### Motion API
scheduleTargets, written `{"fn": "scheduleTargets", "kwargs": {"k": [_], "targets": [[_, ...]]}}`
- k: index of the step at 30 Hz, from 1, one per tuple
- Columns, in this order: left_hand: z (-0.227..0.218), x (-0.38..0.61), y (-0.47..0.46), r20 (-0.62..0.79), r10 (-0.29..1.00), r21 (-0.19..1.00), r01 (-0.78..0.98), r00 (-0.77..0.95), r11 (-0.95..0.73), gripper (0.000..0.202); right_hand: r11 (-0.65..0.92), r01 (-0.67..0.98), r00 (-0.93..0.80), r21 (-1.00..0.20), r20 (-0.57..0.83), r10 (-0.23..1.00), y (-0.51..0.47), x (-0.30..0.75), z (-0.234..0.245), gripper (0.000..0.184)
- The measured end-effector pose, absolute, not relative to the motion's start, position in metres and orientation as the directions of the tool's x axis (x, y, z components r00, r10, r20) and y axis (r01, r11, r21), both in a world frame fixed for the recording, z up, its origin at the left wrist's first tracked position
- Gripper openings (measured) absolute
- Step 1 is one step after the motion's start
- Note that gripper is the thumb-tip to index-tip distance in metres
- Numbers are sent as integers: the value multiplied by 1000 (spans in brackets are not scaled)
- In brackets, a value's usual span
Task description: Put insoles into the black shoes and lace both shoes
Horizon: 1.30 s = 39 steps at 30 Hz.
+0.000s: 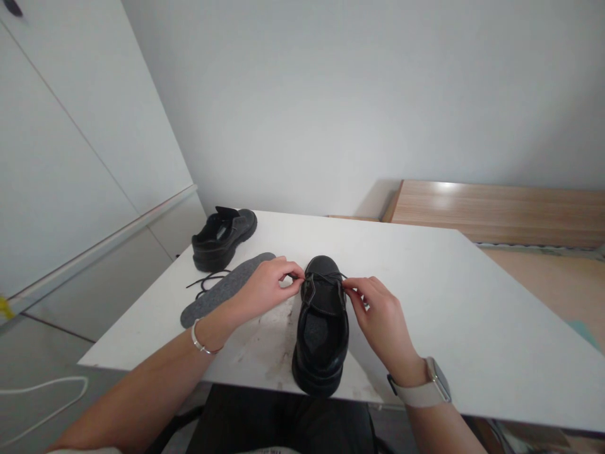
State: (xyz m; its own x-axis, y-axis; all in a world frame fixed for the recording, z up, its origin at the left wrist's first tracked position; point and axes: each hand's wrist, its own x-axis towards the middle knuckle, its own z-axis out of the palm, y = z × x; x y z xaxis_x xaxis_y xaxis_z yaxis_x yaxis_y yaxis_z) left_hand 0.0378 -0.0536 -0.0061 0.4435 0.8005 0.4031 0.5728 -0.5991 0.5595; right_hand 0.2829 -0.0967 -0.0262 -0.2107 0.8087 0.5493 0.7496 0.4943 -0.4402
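Hands pinching a lace over a black shoe at the table's near edge.

The black leather lace-up shoe (321,328) stood with its toe pointing away from the person and its heel right at the near edge of the white rectangular table (449,302); its open mouth showed only a dark lining. The left hand (267,287) and the right hand (380,312) each had thumb and forefinger closed tight on the thin black lace (326,275), which ran across the tongue between them. The flat grey felt insole (224,289) lay on the tabletop just left of the left hand, with a loose black lace (208,280) beside its far edge. The second black shoe (223,238) sat near the far left corner, well apart from the hands. White tabletop stretched wide from the right hand to the table's right edge.
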Motion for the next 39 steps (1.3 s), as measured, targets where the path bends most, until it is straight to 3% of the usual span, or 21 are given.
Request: {"fn": "scheduleTargets", "kwargs": {"k": [13,16,22,26,30,34,37,39], "targets": [[-14,40,-50,332,836,654,533,436,-537,9,493,727,-191,-478,550,813,-98,283,-31,17],[-16,42,-50,403,801,600,532,444,-597,8,491,715,-180,-497,549,817,-97,283,-33,17],[-19,42,-51,553,695,369,613,460,-699,8,487,724,-174,-488,554,814,-101,279,-32,20],[-21,45,-56,502,704,356,622,502,-697,17,463,735,-169,-496,528,833,-110,274,-23,20],[-10,51,-67,446,779,458,635,441,-622,21,401,758,-165,-514,443,881,-116,266,-13,28],[7,61,-76,360,816,463,673,453,-577,41,372,826,-193,-424,408,892,-117,260,-7,26],[15,64,-74,262,822,407,715,505,-569,29,352,869,-206,-347,393,896,-117,256,-4,30],[15,63,-70,227,825,400,723,517,-563,33,326,895,-203,-304,372,906,-117,255,-3,33]]}}
